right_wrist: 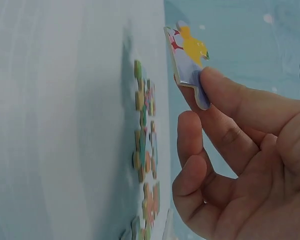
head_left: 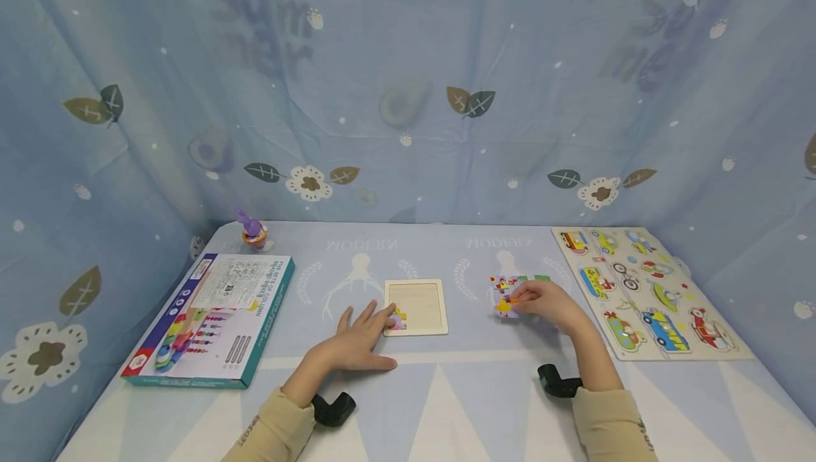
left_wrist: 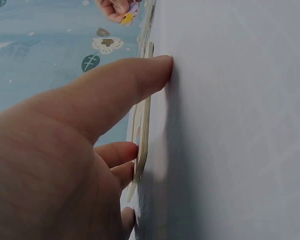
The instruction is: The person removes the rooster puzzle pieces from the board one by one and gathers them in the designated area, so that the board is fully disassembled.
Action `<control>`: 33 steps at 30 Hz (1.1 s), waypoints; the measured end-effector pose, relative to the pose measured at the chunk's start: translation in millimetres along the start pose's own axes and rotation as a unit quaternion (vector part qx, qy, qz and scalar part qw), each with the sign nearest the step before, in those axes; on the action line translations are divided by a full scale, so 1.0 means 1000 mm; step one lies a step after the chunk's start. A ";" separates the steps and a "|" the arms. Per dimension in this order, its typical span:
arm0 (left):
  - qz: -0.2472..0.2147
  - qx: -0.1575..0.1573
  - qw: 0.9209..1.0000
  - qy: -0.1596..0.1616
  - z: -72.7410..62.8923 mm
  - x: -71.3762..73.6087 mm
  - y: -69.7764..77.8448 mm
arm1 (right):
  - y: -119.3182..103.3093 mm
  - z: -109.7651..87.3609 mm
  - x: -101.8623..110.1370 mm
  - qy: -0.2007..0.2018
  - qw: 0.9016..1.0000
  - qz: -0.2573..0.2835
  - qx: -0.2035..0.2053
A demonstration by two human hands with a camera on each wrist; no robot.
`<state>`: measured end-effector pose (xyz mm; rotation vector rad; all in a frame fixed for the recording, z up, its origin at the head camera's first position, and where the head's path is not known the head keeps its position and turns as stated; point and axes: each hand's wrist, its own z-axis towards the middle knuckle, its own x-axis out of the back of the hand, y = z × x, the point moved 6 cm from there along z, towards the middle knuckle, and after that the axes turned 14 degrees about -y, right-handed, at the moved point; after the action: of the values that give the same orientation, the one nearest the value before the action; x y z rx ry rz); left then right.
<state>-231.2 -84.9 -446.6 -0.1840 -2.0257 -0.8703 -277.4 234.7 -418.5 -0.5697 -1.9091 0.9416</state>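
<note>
My right hand (head_left: pixel 553 305) pinches a jigsaw piece (right_wrist: pixel 189 65) between thumb and fingers, holding it above the table. The piece is yellow, white and pale purple, with a rounded tab. Below it, in the right wrist view, several loose jigsaw pieces (right_wrist: pixel 141 150) lie on the table, partly hidden by the hand in the head view. My left hand (head_left: pixel 357 344) lies spread at the left side of a square wooden puzzle tray (head_left: pixel 428 305). Its fingertips touch the tray's left edge and a colourful piece (head_left: pixel 399 321) in the near left corner, which they partly cover.
A flat boxed toy (head_left: pixel 213 320) lies at the left, with a small purple figurine (head_left: pixel 252 229) behind it. At the right lies a wooden vehicle puzzle board (head_left: pixel 644 292). A blue patterned curtain (head_left: pixel 408 93) hangs behind the table.
</note>
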 end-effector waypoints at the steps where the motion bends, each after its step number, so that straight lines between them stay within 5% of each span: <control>1: 0.000 0.000 1.000 -0.001 0.000 0.000 0.000 | 0.002 -0.001 0.002 0.001 1.000 -0.003 -0.004; 17: -0.003 0.000 1.000 0.000 0.000 -0.001 -0.001 | 0.025 -0.022 0.015 -0.032 0.996 -0.013 -0.080; 24: -0.007 0.000 1.000 -0.001 -0.002 0.000 0.001 | 0.027 -0.022 0.014 -0.005 0.992 -0.033 -0.124; 33: -0.009 0.002 1.000 -0.003 0.000 -0.001 0.000 | 0.027 -0.022 0.019 0.025 0.992 -0.056 -0.110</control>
<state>-230.9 -85.0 -447.1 -0.1662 -2.0365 -0.8782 -267.0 272.3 -423.9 -0.6012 -1.9916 0.6448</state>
